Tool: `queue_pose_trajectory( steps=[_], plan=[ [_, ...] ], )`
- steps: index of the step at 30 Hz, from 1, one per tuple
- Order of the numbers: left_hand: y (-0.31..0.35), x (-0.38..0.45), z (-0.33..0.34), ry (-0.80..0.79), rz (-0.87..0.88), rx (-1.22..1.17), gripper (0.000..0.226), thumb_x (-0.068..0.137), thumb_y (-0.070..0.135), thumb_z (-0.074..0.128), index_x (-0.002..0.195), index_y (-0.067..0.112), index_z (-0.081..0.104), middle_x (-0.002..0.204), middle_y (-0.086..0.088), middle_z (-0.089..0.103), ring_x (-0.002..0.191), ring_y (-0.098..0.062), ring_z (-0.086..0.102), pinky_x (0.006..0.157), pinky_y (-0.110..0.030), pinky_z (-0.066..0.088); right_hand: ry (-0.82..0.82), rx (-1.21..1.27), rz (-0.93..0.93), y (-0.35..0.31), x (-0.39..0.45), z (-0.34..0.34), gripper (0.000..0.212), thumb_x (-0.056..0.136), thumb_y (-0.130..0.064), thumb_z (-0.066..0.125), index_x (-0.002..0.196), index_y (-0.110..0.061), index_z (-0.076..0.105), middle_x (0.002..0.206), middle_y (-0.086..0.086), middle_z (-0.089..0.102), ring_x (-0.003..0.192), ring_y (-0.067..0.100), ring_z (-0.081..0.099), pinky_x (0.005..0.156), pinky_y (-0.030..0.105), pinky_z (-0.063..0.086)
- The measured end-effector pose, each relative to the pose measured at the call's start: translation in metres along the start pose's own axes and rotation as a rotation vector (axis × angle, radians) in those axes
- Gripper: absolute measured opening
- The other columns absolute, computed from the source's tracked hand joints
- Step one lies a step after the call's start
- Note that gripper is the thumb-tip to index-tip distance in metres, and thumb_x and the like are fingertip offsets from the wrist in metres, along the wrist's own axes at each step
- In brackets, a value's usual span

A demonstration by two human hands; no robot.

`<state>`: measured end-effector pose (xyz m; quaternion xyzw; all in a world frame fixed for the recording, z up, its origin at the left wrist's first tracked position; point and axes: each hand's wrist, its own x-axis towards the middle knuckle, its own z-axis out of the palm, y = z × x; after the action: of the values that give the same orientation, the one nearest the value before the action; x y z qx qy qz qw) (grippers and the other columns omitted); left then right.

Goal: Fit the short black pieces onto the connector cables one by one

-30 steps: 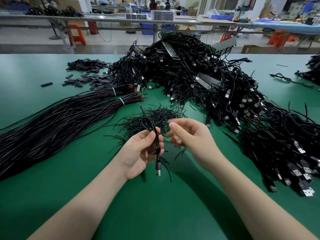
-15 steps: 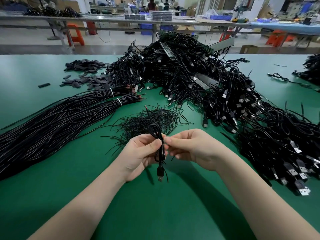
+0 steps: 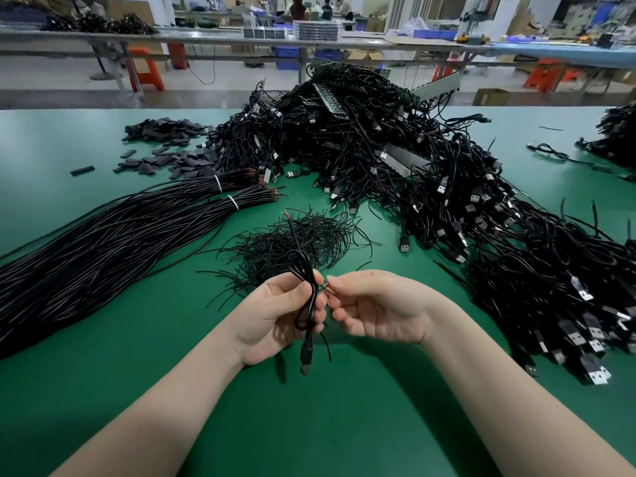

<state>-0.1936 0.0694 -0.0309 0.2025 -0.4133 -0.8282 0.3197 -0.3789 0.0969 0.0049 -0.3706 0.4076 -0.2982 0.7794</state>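
My left hand [image 3: 275,315] grips a coiled black USB cable [image 3: 306,294] above the green table; its loop stands above my fingers and its USB plug [image 3: 305,359] hangs below. My right hand [image 3: 378,308] pinches a thin black tie wire [image 3: 325,287] wound round the coil's middle, right beside my left fingers. Just behind my hands lies a heap of thin black tie wires [image 3: 292,242]. Short flat black pieces [image 3: 165,146] lie scattered at the far left.
A big tangled pile of USB cables [image 3: 430,187] fills the centre and right. Two tied bundles of long black wires [image 3: 113,235] stretch across the left. The green table [image 3: 309,425] continues toward me. Workbenches, orange stools and people are far behind.
My right hand came in from apart to meet the left at the coil, then drew slightly right with the thin tie between its fingers. The left hand kept its grip on the cable.
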Motion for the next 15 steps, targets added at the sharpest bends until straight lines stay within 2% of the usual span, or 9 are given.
queue_pose_trajectory(
  steps=[3, 7, 11, 15],
  plan=[
    [0.0, -0.002, -0.002, -0.025, -0.004, -0.019, 0.038, 0.046, 0.035, 0.098, 0.074, 0.02, 0.076, 0.063, -0.002, 0.063, 0.052, -0.011, 0.06, 0.05, -0.024, 0.054, 0.053, -0.127, -0.09, 0.003, 0.003, 0.007, 0.019, 0.077, -0.036, 0.07, 0.07, -0.019, 0.075, 0.071, -0.006, 0.066, 0.06, 0.002, 0.055, 0.053, 0.012, 0.046],
    [0.001, 0.0, -0.004, 0.009, 0.043, -0.021, 0.039, 0.048, 0.035, 0.098, 0.076, 0.02, 0.076, 0.065, -0.001, 0.064, 0.053, -0.011, 0.061, 0.05, -0.023, 0.053, 0.214, -0.185, -0.209, 0.003, 0.005, 0.015, 0.021, 0.068, -0.042, 0.074, 0.061, -0.022, 0.074, 0.067, -0.008, 0.066, 0.054, 0.002, 0.052, 0.049, 0.013, 0.041],
    [0.0, 0.003, -0.004, 0.032, 0.053, 0.025, 0.041, 0.048, 0.036, 0.097, 0.079, 0.019, 0.077, 0.067, -0.003, 0.066, 0.056, -0.012, 0.063, 0.053, -0.024, 0.055, 0.282, -0.17, -0.148, 0.002, 0.005, 0.013, 0.026, 0.063, -0.044, 0.076, 0.053, -0.021, 0.07, 0.063, -0.007, 0.063, 0.052, 0.004, 0.052, 0.047, 0.014, 0.041],
    [0.0, 0.003, -0.004, 0.067, 0.066, 0.12, 0.045, 0.043, 0.043, 0.097, 0.077, 0.02, 0.078, 0.068, -0.004, 0.069, 0.056, -0.013, 0.066, 0.054, -0.024, 0.056, 0.214, -0.112, -0.033, -0.002, 0.003, 0.009, 0.026, 0.057, -0.043, 0.08, 0.056, -0.019, 0.069, 0.064, -0.004, 0.06, 0.053, 0.005, 0.053, 0.047, 0.014, 0.043]
  ],
)
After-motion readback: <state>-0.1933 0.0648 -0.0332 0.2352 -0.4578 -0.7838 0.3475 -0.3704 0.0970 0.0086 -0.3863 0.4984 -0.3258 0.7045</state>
